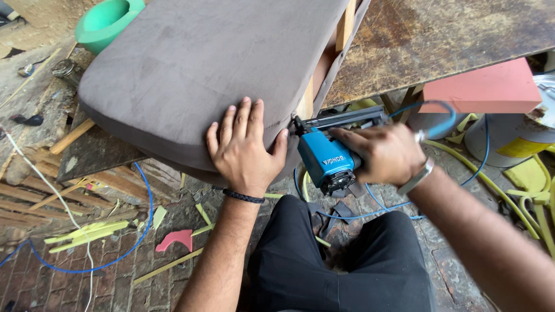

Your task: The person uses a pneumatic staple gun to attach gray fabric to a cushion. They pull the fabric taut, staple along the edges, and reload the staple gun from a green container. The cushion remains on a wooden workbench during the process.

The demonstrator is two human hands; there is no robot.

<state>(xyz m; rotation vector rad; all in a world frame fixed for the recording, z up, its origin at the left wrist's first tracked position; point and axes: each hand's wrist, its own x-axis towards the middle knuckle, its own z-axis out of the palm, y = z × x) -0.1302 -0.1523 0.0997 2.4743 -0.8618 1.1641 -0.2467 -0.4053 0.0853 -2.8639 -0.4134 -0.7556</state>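
A grey-brown upholstered cushion (191, 63) lies on a worn wooden table (439, 34), its near edge hanging over the front. My left hand (245, 147) presses flat on the fabric at that near edge, fingers spread. My right hand (384, 153) grips a blue pneumatic staple gun (326, 156). The gun's nose touches the cushion's side, just right of my left thumb. A strip of the cushion's wooden frame (305, 101) shows beside the gun's nose. A blue air hose (445, 115) loops up from the gun's back.
A green plastic bowl (107, 20) sits at the far left of the cushion. A pink foam block (483, 86) and a white bucket (517, 136) stand at right. Yellow strips, wood offcuts and a blue hose (141, 225) litter the brick floor. My knees in black trousers (341, 266) are below.
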